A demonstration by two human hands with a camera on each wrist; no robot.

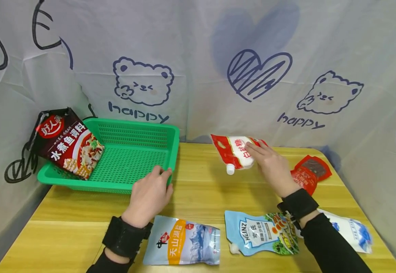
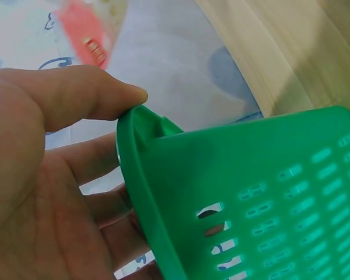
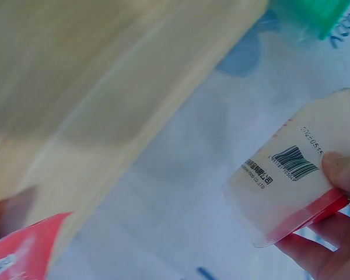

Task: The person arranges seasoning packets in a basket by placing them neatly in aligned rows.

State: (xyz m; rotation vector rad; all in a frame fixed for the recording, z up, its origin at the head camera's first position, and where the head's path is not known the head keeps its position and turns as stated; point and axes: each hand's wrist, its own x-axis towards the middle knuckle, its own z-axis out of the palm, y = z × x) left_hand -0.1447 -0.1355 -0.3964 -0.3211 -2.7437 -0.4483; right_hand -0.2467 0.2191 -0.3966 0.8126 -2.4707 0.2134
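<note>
Sugar pouch [image 1: 236, 152] hangs above the wooden worktop [image 1: 198, 197], right of the green basket [image 1: 109, 186], pinched between thumb and fingers of the right grip [image 1: 274, 167]. The left grip [image 1: 150, 195] holds the basket's near right corner, thumb and fingers astride the rim. Boiled-fish seasoning packet [image 1: 69, 146] leans at the basket's left end.

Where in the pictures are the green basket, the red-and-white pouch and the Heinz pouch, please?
Green basket [image 1: 131, 156]: head view, on its bare, perforated floor.
Red-and-white pouch [image 1: 236, 151]: head view, on the middle of its printed face.
Heinz pouch [image 1: 260, 233]: head view, on the middle of its printed face.
</note>
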